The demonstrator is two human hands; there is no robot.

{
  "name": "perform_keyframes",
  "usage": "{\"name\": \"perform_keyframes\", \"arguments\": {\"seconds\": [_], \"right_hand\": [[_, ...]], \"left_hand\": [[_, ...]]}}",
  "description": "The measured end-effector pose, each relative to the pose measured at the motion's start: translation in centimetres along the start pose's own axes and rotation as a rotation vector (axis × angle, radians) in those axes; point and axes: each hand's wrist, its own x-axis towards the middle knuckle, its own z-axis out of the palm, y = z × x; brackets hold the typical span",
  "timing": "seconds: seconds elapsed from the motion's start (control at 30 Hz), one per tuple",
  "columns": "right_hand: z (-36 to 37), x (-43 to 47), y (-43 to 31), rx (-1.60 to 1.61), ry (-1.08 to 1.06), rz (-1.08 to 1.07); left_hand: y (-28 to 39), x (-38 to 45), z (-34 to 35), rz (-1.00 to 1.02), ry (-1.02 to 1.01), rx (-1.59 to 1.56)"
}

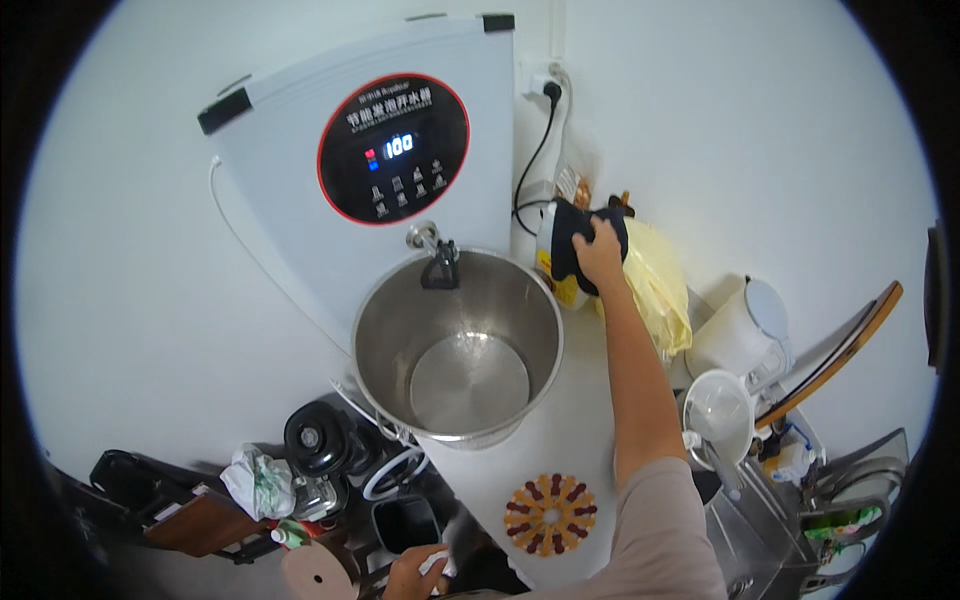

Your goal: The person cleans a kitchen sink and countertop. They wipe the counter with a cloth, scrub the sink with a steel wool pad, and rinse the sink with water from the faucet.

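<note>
My right hand (601,253) reaches out to a dark cloth (570,238) that lies over a white and yellow container (564,291), with its fingers on the cloth. Whether they grip it cannot be told. At the bottom of the view my left hand (415,574) holds a crumpled white tissue or cloth (436,562). Between the hands a large steel bucket (472,375) stands under the black-handled tap (441,270) of a water boiler (285,172). A little water may lie at its bottom; this is unclear.
On the white counter (480,469) lies a round wooden trivet (551,514). Right of my arm are a yellow plastic bag (656,277), a white pitcher (739,330), a plastic strainer or jug (718,412) and a steel sink (757,532). A black bin (407,523) stands lower left.
</note>
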Motion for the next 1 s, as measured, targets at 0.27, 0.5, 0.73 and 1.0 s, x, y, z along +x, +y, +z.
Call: {"name": "perform_keyframes", "arguments": {"seconds": [0.27, 0.5, 0.73, 1.0], "right_hand": [[-9.6, -20.8, -4.1, 1.033, 0.138, 0.406], [-18.0, -42.4, -6.9, 0.868, -0.142, 0.785], [-24.2, -59.5, -12.0, 0.68, -0.145, 0.908], [-31.5, -71.8, -15.6, 0.526, 0.102, 0.992]], "left_hand": [[2.7, 0.1, -1.1, -0.323, -0.197, -0.444], [17.7, -1.9, -2.8, 0.2, -0.866, -1.9], [27.6, -13.1, 0.4, 0.493, -0.613, -2.631], [25.5, -25.2, 1.4, 0.08, -1.034, -2.737]]}}
